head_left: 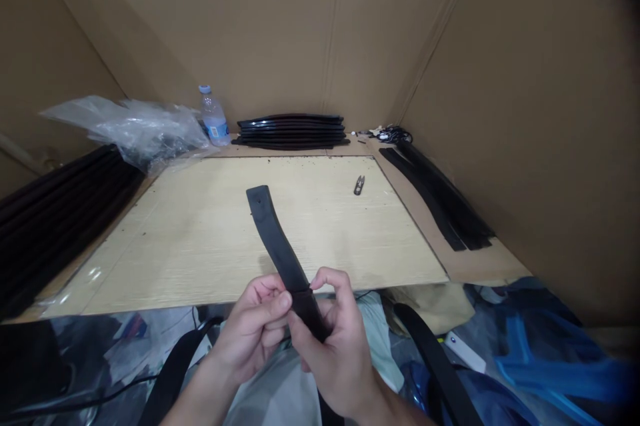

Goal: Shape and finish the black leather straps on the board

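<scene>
Both my hands hold a long flat black strap (277,239) in front of the table's near edge. Its squared upper end, with a small round mark on it, slants up over the board. My left hand (257,319) pinches the strap's left edge between thumb and fingers. On the lower part my right hand (337,336) is wrapped round it, thumb in front, index finger bent at the right edge. Between the hands a cross seam or band shows on the strap. Its lower end runs down past my right hand, partly hidden.
Dark thread snips (359,185) lie on the pale board (200,233). Black strips are stacked at the back (290,131), left (55,213) and right (435,196). Clear plastic bags (145,129) and a water bottle (215,121) stand back left. Cardboard walls (270,33) enclose the table.
</scene>
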